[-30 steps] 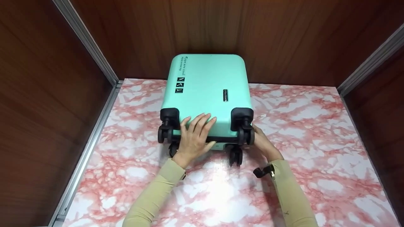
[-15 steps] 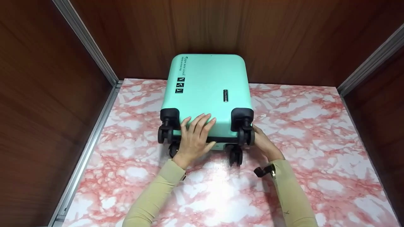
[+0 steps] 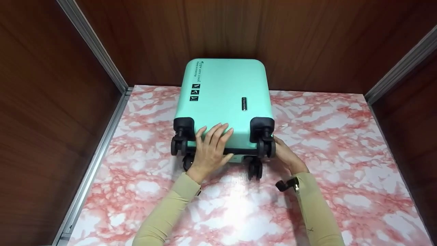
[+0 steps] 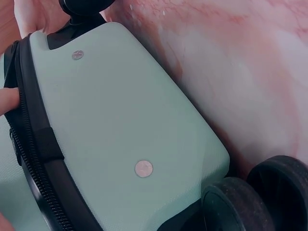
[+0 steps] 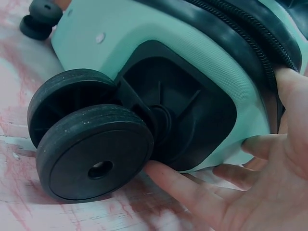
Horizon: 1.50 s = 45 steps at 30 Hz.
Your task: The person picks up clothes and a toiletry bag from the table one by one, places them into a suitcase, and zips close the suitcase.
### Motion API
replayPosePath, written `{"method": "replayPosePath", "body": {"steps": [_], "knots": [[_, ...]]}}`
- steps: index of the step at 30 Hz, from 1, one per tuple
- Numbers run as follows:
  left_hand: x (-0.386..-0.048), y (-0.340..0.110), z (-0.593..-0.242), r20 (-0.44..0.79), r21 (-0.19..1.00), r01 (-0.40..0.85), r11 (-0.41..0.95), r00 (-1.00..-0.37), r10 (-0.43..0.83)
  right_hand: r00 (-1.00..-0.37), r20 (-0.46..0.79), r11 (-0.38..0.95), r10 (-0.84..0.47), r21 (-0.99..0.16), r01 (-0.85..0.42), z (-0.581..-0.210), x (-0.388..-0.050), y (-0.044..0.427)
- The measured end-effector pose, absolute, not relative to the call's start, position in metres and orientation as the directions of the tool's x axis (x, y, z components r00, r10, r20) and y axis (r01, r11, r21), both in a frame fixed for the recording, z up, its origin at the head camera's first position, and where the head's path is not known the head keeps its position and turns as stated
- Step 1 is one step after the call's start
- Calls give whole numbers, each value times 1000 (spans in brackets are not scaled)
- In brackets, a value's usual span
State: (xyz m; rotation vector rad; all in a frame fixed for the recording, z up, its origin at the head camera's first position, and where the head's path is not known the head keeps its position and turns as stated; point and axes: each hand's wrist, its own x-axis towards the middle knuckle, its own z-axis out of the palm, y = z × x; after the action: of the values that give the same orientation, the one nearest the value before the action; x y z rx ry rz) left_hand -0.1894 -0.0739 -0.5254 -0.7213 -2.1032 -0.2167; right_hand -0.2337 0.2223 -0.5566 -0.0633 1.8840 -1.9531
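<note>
A mint-green suitcase [image 3: 222, 92] lies flat, its black wheels [image 3: 266, 147] toward the person. The left hand [image 3: 209, 152] rests on the wheel end with fingers spread over the upper shell's edge; in the left wrist view a fingertip touches the black zipper band [image 4: 36, 130]. At the right corner the right hand [image 3: 286, 155] is partly hidden behind the case. In the right wrist view that hand [image 5: 255, 183] has its thumb or a finger by the zipper [image 5: 260, 48] and other fingers against the lower shell beside a wheel [image 5: 96, 154].
The case lies on a red-and-white marbled surface [image 3: 341, 153]. A dark wood panel [image 3: 222, 30] stands close behind it, with further panels at left [image 3: 51, 119] and right. Metal rails [image 3: 95, 44] run along the corners.
The right wrist and forearm have shifted very slightly to the right. The suitcase and the left hand show no clear movement.
</note>
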Motion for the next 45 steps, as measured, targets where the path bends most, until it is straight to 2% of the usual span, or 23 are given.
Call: {"method": "replayPosePath", "body": {"steps": [9, 14, 19, 24, 33, 37, 39, 45], "knots": [[-186, -74, -525, 780, -108, 571, 814, -459, 425, -882, -185, -70, -433, -969, 238, -571, -238, 231], [-185, -75, -525, 769, -110, 576, 810, -467, 436, -839, -184, -52, -512, -968, 244, -573, -239, 238], [-184, -75, -526, 759, -119, 574, 810, -474, 446, -803, -251, 7, -541, -956, 294, -564, -236, 236], [-183, -76, -526, 755, -128, 569, 812, -475, 452, -749, -266, 31, -607, -949, 312, -561, -239, 238], [-186, -77, -526, 762, -120, 583, 804, -464, 451, -661, -156, -95, -734, -940, 328, -567, -241, 250], [-188, -79, -527, 770, -129, 577, 806, -454, 448, -668, -152, -182, -729, -897, 403, -574, -233, 257], [-189, -80, -526, 773, -135, 575, 807, -448, 448, -692, -176, -204, -700, -880, 429, -577, -229, 259], [-189, -80, -526, 787, -112, 587, 801, -440, 433, -768, -279, -183, -576, -872, 454, -576, -226, 258]]}}
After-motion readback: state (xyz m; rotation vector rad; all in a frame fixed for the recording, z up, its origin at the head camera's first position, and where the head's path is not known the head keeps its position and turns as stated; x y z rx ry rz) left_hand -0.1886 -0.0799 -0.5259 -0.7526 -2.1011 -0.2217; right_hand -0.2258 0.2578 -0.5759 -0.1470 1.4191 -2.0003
